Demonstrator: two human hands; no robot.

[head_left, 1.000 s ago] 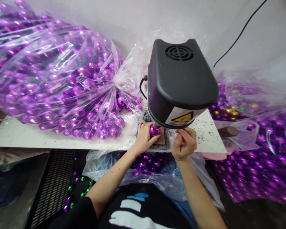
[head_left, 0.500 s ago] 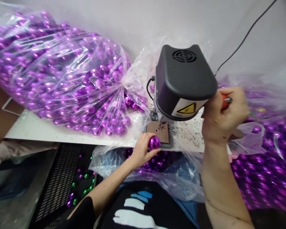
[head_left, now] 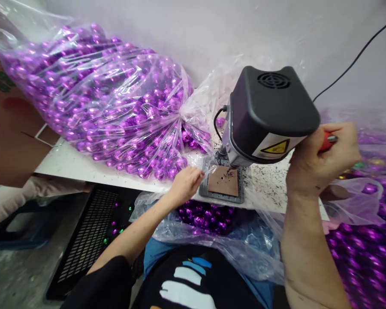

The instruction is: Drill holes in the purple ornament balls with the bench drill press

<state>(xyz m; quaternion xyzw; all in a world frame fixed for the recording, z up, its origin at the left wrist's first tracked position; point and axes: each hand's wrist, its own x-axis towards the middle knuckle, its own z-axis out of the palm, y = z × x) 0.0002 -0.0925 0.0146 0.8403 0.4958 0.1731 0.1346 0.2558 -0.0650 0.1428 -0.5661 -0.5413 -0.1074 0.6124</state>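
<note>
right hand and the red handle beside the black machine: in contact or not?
Touching. The head view shows the right hand closed in a fist around the red handle; only the handle's end pokes out of the grip.

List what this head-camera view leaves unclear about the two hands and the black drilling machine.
Head view:
- Left hand: its own back hides the fingertips at the clear plastic bag of shiny purple balls; grasp unclear.
- Red lever handle: mostly covered by the right hand.
- Drill tip: hidden under the black plastic machine housing.
- Black cable: cut off by the right edge.
</note>
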